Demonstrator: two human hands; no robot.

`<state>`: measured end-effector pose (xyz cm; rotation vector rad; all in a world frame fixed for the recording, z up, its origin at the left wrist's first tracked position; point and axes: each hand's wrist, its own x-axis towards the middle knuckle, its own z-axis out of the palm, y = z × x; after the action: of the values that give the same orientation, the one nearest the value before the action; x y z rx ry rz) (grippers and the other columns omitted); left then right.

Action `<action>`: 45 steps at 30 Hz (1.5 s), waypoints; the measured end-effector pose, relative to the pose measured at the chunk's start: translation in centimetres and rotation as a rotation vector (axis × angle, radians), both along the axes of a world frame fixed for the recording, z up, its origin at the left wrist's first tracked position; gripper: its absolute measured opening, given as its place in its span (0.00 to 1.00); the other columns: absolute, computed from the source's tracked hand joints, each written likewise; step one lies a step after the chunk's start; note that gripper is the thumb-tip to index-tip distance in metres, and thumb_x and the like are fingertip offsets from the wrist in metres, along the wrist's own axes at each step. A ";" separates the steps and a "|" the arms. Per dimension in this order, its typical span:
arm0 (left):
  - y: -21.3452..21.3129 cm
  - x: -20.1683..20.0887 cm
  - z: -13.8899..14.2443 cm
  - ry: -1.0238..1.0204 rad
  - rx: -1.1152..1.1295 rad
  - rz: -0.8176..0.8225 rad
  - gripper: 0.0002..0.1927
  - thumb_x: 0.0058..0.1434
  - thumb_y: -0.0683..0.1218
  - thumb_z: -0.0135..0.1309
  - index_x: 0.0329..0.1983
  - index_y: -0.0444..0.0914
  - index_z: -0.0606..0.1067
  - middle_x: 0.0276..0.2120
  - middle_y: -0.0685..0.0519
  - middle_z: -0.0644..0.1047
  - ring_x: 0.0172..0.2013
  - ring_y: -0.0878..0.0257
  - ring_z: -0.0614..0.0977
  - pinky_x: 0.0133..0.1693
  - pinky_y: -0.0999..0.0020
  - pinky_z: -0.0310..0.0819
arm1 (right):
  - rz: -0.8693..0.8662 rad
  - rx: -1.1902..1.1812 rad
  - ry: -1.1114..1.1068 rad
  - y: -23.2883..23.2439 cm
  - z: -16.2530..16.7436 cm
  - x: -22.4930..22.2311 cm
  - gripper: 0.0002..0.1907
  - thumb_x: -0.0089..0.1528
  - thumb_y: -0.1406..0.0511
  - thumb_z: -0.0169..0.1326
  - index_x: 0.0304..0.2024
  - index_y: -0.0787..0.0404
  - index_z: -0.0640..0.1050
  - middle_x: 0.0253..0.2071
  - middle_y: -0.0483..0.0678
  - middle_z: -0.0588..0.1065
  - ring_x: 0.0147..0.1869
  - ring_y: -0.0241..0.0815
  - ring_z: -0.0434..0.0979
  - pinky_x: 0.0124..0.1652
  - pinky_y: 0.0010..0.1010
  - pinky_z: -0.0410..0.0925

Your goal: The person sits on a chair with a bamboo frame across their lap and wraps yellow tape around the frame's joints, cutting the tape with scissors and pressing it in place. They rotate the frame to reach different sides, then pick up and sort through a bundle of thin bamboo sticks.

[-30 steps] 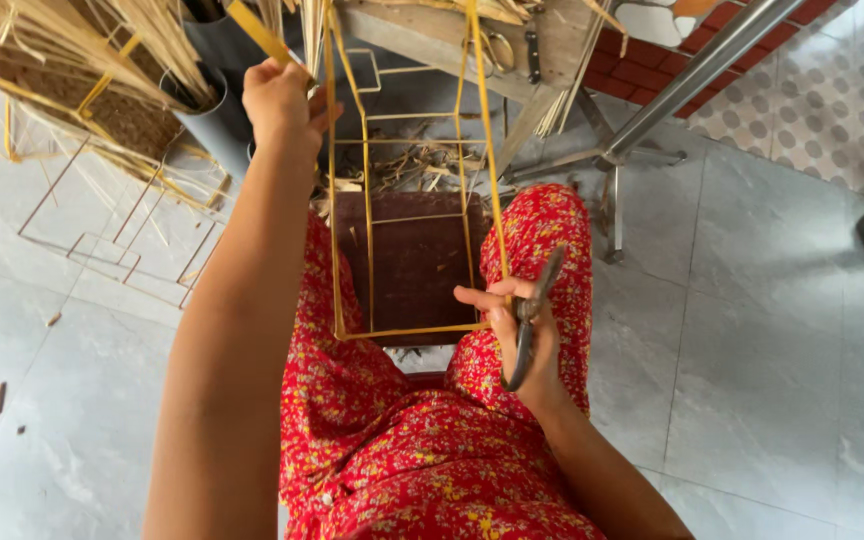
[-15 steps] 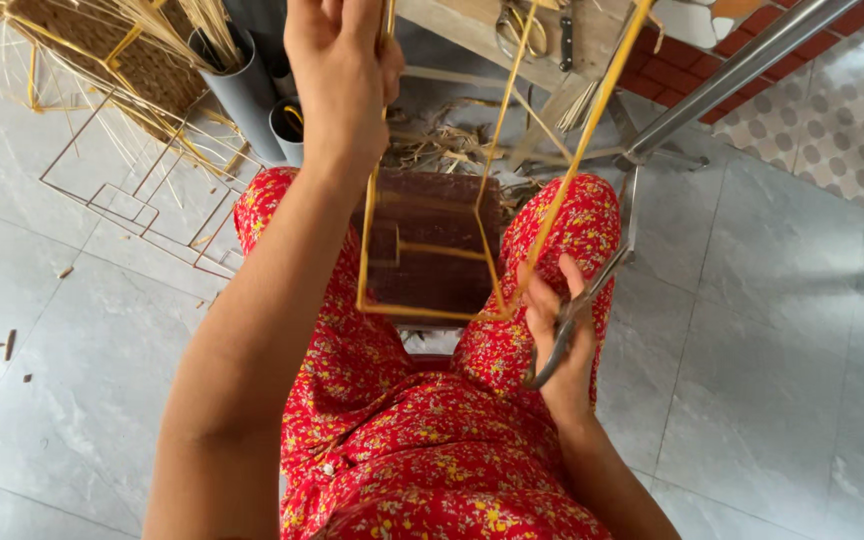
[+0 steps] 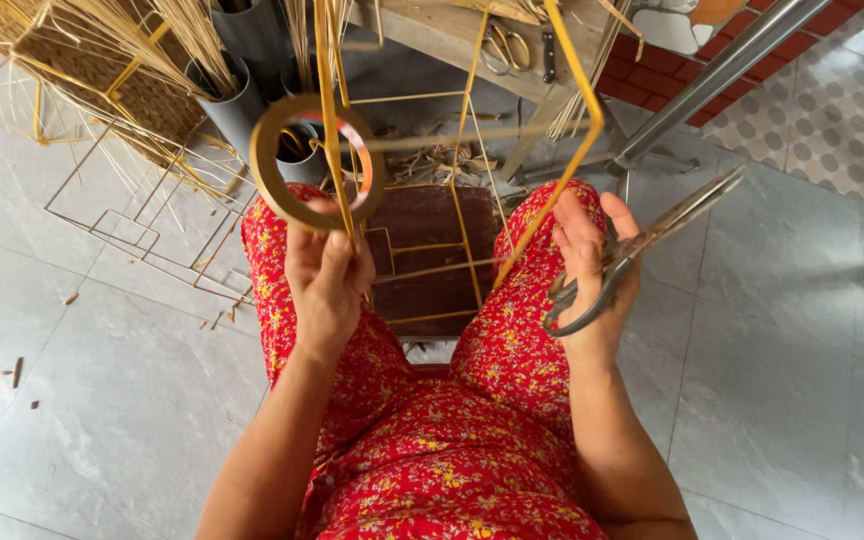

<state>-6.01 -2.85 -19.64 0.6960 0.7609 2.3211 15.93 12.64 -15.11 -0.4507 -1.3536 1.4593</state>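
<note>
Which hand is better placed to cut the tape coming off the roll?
Probably the right hand: it holds the grey metal scissors beside the yellow wire frame. The left hand is occupied, gripping the tan ring-shaped tape roll against a frame bar.

Shiny metal scissors [image 3: 622, 265] (smooth), yellow-wrapped wire frame [image 3: 472, 190].

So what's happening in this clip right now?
A seated person in a red floral dress holds a yellow wire frame up over their lap. The left hand grips one wire of the frame together with a ring-shaped roll of tape. The right hand steadies another wire while holding a pair of scissors. Bundles of straw, grey tubes and bare wire frames sit on the tiled floor ahead.
</note>
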 end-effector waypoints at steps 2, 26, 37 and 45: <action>-1.1 1.1 -0.6 -0.022 -0.036 0.013 0.14 0.75 0.40 0.52 0.61 0.37 0.67 0.38 0.51 0.74 0.30 0.65 0.74 0.30 0.72 0.69 | 0.030 -0.006 0.029 -0.1 -0.1 -0.7 0.32 0.72 0.59 0.54 0.71 0.66 0.58 0.65 0.66 0.71 0.73 0.57 0.71 0.73 0.47 0.65; -7.4 8.5 -1.4 -0.320 -0.305 0.236 0.15 0.70 0.39 0.51 0.59 0.36 0.66 0.40 0.55 0.75 0.36 0.67 0.77 0.43 0.68 0.77 | 0.145 0.255 -0.097 -6.9 -8.4 5.1 0.28 0.68 0.45 0.57 0.46 0.61 0.66 0.25 0.41 0.66 0.29 0.34 0.68 0.43 0.38 0.73; -4.5 6.2 -1.3 -0.126 -0.183 0.270 0.15 0.72 0.40 0.51 0.61 0.36 0.67 0.43 0.55 0.76 0.35 0.70 0.75 0.40 0.72 0.74 | 0.074 0.191 -0.103 -5.3 -10.5 3.1 0.22 0.68 0.52 0.58 0.48 0.62 0.69 0.32 0.47 0.73 0.39 0.40 0.77 0.44 0.37 0.74; -12.1 3.6 1.2 0.159 -0.450 0.322 0.09 0.75 0.40 0.53 0.56 0.34 0.70 0.41 0.54 0.75 0.40 0.69 0.75 0.45 0.73 0.71 | -0.006 0.176 -0.083 -4.9 -6.3 8.0 0.33 0.68 0.43 0.52 0.57 0.65 0.67 0.50 0.60 0.81 0.56 0.52 0.85 0.54 0.38 0.77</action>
<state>-2.42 -14.90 -18.45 0.5880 1.5052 2.2591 23.96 7.75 -21.41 -0.4043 -1.5315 1.3154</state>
